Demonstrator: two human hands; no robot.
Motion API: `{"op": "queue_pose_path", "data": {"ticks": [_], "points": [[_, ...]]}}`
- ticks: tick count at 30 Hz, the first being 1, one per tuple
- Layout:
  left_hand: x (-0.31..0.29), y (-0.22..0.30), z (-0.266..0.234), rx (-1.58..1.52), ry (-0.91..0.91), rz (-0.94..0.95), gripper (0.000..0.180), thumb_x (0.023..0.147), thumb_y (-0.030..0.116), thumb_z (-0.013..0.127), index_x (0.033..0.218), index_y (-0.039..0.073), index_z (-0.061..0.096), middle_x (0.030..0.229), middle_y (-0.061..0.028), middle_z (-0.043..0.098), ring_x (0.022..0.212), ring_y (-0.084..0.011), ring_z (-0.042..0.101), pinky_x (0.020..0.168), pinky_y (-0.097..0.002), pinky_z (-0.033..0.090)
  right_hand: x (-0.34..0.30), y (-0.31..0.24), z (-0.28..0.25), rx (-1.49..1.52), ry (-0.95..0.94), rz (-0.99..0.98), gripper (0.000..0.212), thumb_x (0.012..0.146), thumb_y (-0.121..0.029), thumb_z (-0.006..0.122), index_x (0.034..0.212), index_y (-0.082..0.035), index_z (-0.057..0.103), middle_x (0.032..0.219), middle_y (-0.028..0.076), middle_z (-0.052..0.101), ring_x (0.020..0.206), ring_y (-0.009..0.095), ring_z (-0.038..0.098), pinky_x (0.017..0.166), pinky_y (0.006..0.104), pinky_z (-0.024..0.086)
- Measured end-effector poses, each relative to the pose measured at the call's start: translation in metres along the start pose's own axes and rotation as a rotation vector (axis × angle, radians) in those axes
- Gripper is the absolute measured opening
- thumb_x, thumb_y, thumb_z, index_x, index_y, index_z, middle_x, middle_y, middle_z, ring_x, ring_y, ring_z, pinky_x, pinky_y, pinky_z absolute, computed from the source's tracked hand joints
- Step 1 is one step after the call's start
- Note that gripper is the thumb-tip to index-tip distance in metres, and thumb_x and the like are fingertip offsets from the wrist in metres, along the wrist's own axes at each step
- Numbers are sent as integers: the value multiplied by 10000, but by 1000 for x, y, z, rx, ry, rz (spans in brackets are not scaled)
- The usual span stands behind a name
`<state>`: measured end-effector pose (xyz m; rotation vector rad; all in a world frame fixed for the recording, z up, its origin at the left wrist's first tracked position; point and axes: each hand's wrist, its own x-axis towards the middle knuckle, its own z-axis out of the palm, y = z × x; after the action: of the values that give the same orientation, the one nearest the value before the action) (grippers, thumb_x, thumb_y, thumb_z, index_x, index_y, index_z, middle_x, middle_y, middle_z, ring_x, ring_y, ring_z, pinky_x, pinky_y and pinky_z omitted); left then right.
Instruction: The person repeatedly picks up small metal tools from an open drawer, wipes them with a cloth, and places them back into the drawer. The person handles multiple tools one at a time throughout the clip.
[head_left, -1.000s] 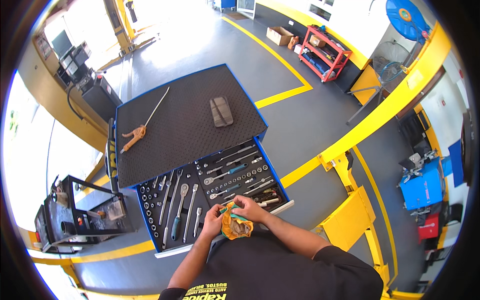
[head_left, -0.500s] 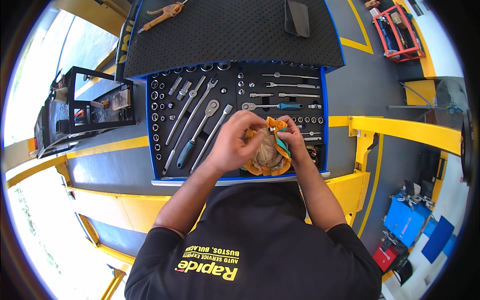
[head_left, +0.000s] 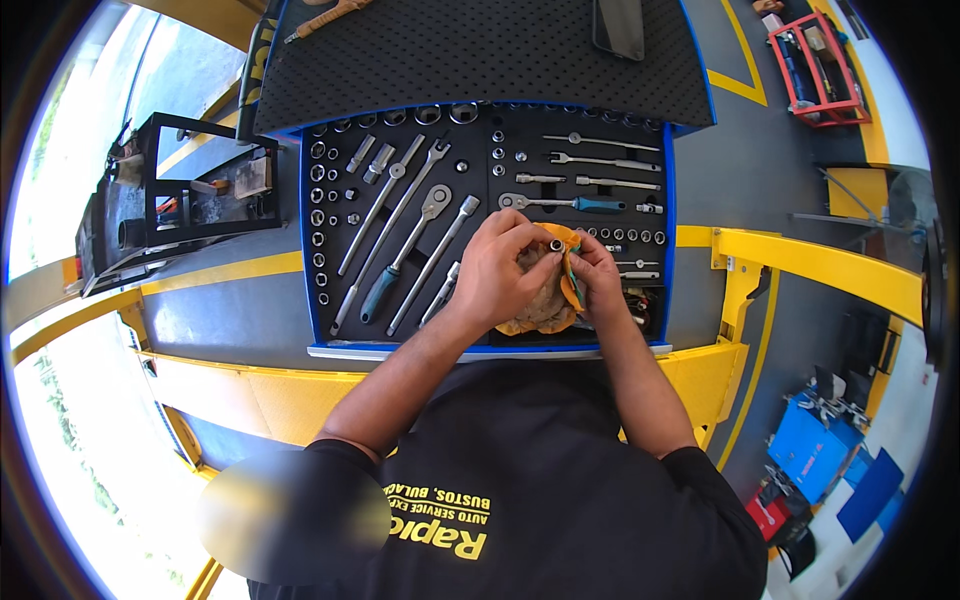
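Note:
Over the right half of an open tool drawer (head_left: 490, 349), my two hands are close together. My left hand (head_left: 505, 268) pinches a small metal socket (head_left: 557, 245) between thumb and fingers, its round end showing. A bunched rag (head_left: 540, 318), dirty beige with orange and green edges, hangs beneath and around the socket. My right hand (head_left: 598, 275) is closed on the rag's right side, thumb and fingers against the cloth. A ratchet with a teal grip (head_left: 590, 205) lies in the black foam just beyond my hands.
Left of my hands, the foam holds a large ratchet (head_left: 408, 255), an extension bar (head_left: 435, 265) and rows of sockets (head_left: 318, 215). Behind, a perforated black top (head_left: 480, 60) carries a phone (head_left: 620, 28) and an orange air gun (head_left: 330, 18). A yellow rail (head_left: 820, 270) stands to the right.
My left fingers have closed in on the rag's top, and the socket's end now shows there. The rag has folded over. The whole view has shifted slightly.

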<state>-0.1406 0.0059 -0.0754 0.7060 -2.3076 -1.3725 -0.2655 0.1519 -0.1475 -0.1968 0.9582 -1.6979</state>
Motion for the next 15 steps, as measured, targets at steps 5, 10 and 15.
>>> {"op": "queue_pose_path", "data": {"ticks": [5, 10, 15], "points": [[7, 0, -3, -40, -75, 50, 197, 788, 124, 763, 939, 12, 705, 888, -86, 603, 858, -248, 630, 749, -356, 515, -8, 3, 10, -317, 50, -174, 160, 989, -41, 640, 1143, -5, 617, 1023, 24, 677, 943, 68, 622, 842, 232, 503], [10, -8, 0, 36, -77, 74, 169, 778, 105, 752, 873, 4, 655, 816, -61, 622, 779, -227, 633, 710, -320, 514, -11, 0, 17, -438, 128, -216, 131, 988, -48, 631, 1109, 4, 624, 974, 20, 679, 874, 61, 611, 783, 232, 500], [29, -43, 1, -275, 11, -214, 149, 773, 67, 720, 868, -7, 633, 805, -47, 650, 704, -104, 621, 649, -268, 513, -19, -1, 9, -818, 242, -334, 120, 938, -58, 649, 1030, 19, 649, 859, 49, 696, 755, 97, 638, 694, 270, 516]]}}
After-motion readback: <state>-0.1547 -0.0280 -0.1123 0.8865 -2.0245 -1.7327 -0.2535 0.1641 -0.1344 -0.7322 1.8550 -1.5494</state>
